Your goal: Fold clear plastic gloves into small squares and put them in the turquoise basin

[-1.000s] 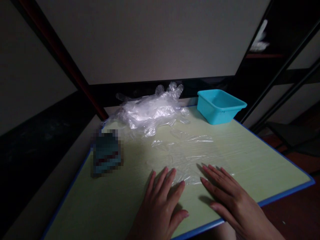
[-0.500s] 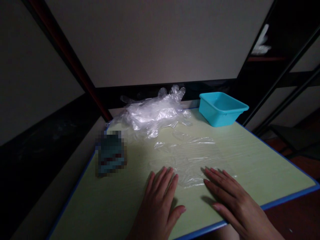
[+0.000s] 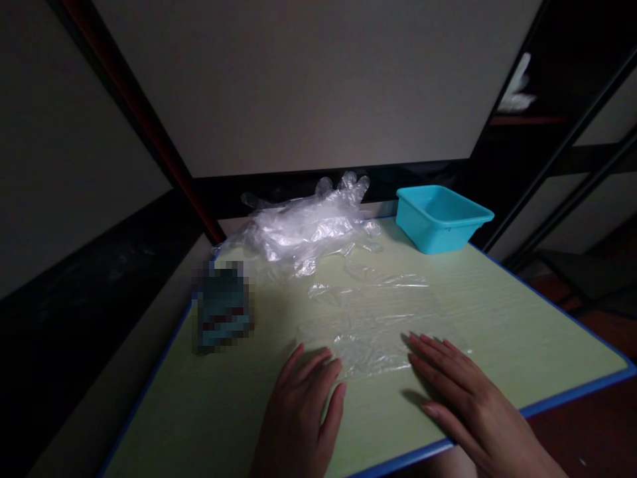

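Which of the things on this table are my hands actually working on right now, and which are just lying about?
In hand:
- flat clear plastic glove, spread on the table
- left hand, fingertips at the glove's near left edge
- right hand, fingertips on its near right edge

Lying about:
- pile of clear plastic gloves at the far edge
- turquoise tub, far right
- blurred-out dark item, left

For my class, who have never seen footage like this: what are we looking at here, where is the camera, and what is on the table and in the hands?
The camera sits on a person's head and looks down at their own bare hands. The left hand and right hand lie flat and open on a green table, fingertips on a flat clear plastic glove. Neither hand grips anything. Further back lies a heap of clear gloves, beside a turquoise tub. The object at the left is blurred out.
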`<action>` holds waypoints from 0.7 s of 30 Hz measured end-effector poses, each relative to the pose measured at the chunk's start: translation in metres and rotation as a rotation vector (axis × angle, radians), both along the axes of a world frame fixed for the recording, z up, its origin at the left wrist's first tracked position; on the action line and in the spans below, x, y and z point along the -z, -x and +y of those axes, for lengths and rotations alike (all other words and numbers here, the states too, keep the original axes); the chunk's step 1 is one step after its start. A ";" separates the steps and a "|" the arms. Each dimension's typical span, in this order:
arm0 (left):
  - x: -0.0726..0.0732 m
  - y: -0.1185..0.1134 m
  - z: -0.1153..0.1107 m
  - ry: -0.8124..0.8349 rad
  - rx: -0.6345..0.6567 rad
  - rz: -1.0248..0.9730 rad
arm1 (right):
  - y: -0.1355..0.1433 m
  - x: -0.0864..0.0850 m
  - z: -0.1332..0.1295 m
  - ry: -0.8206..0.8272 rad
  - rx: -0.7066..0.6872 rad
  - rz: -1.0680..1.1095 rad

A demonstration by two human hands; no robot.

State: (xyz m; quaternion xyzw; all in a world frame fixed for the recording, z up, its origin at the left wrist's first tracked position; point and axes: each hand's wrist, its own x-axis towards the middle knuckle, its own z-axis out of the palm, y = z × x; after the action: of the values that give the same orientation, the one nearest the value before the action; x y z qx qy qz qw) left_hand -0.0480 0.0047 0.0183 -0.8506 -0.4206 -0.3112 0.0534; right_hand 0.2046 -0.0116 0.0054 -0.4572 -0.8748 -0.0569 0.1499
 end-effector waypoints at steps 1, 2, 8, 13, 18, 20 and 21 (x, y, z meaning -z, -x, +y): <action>0.000 0.001 0.000 0.010 0.004 -0.001 | 0.000 0.000 0.000 0.003 0.002 -0.009; 0.001 0.002 -0.001 0.022 0.008 -0.002 | 0.000 0.000 0.000 0.009 0.000 -0.018; 0.004 0.012 -0.006 0.050 0.023 -0.005 | 0.004 -0.004 0.001 0.020 -0.035 -0.076; 0.005 0.025 -0.014 0.058 0.052 -0.017 | 0.011 -0.007 -0.005 0.009 -0.109 -0.049; -0.018 0.031 -0.015 0.179 0.080 -0.081 | 0.008 -0.015 0.001 0.077 -0.060 0.100; -0.034 0.028 -0.004 0.289 0.067 -0.091 | 0.007 -0.023 0.011 0.131 -0.041 0.140; -0.042 0.025 0.006 0.357 0.034 -0.099 | 0.008 -0.028 0.018 0.167 -0.041 0.155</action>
State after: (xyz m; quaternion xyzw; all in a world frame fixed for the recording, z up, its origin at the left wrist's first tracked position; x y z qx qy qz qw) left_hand -0.0732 0.0108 0.0600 -0.8371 -0.4569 -0.2740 -0.1245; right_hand 0.1967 0.0063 0.0330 -0.4533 -0.8714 0.0547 0.1793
